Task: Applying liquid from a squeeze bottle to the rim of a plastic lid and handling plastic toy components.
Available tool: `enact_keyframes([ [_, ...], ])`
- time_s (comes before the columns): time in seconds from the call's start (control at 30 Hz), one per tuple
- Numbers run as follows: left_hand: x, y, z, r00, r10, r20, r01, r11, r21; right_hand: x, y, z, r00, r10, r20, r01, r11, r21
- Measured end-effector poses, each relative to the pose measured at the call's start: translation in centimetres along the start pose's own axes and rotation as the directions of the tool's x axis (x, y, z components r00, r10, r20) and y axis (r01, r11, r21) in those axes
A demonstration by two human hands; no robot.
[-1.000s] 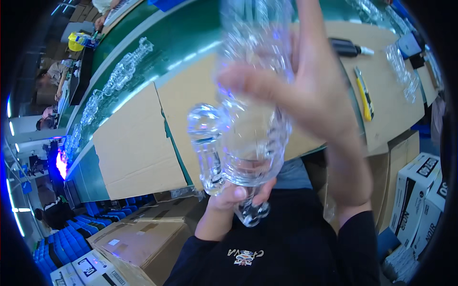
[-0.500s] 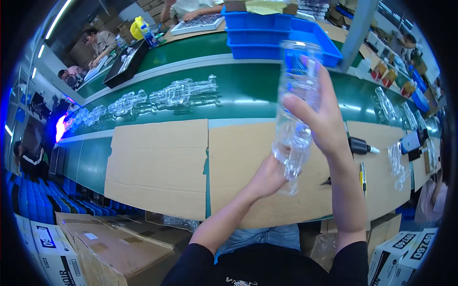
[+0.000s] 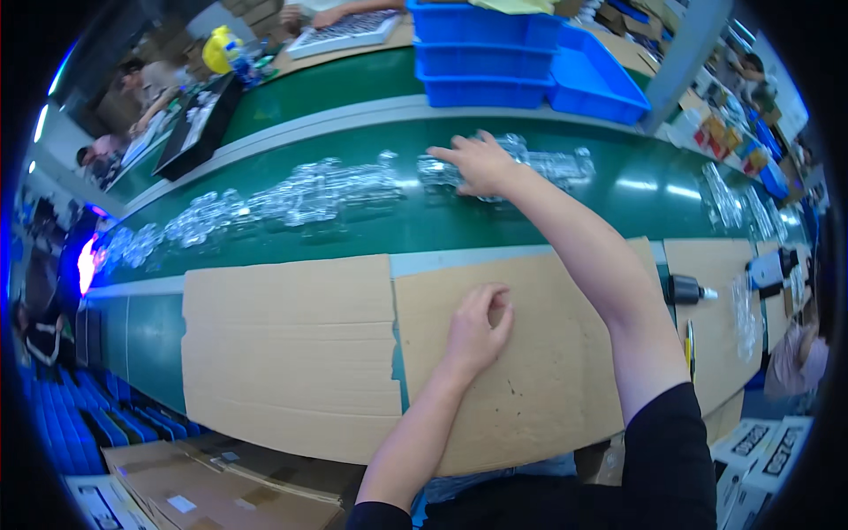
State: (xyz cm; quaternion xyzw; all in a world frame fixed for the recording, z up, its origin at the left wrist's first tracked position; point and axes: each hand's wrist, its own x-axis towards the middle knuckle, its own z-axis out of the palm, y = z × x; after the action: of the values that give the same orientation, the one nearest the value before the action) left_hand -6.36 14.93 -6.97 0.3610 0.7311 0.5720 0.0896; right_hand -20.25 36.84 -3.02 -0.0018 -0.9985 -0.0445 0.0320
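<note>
On the green conveyor belt [image 3: 424,212] lies a clear plastic piece shaped like a toy gun [image 3: 561,165]. My right hand [image 3: 480,166] reaches out over its left part with the fingers spread; whether they touch it I cannot tell. Part of the piece is hidden beneath that hand. My left hand [image 3: 479,329] rests over the brown cardboard sheet [image 3: 548,353] nearer to me. Its fingers are loosely curled, with a gap to the thumb and nothing in between. Further left on the belt lie several similar clear pieces [image 3: 318,190] in a row.
Stacked blue bins [image 3: 484,64] stand beyond the belt. To the right are a black bottle with a white nozzle [image 3: 691,290], a yellow-black pen-like tool [image 3: 690,349] and more clear pieces [image 3: 723,199]. Another cardboard sheet [image 3: 287,353] lies to the left. People sit across the belt.
The clear toy-gun piece, held up by both hands before, now lies on the belt. My right hand has moved forward and left; my left hand has let go and stays over the cardboard.
</note>
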Motion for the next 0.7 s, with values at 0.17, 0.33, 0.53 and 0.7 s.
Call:
enact_keyframes([
  [0.17,0.7,1.5,-0.4,0.989,-0.138,0.060,0.130,0.984,0.125,-1.6,-1.1,-1.4,0.988,-0.077,-0.131,0.067,0.995,-0.079],
  [0.33,0.7,-0.1,-0.9,0.981,-0.185,0.052,0.178,0.977,0.121,-16.5,-6.3,-8.5,0.939,-0.194,-0.284,0.245,0.957,0.154],
  [0.53,0.5,0.4,-0.7,0.994,-0.083,0.071,0.081,0.996,0.030,-45.3,6.5,-9.4,0.402,0.716,-0.571,-0.506,0.693,0.513],
  [0.7,-0.1,3.9,1.6,0.997,-0.059,0.042,0.060,0.998,-0.007,-67.0,19.0,-0.9,-0.187,0.877,-0.442,-0.961,-0.070,0.268],
])
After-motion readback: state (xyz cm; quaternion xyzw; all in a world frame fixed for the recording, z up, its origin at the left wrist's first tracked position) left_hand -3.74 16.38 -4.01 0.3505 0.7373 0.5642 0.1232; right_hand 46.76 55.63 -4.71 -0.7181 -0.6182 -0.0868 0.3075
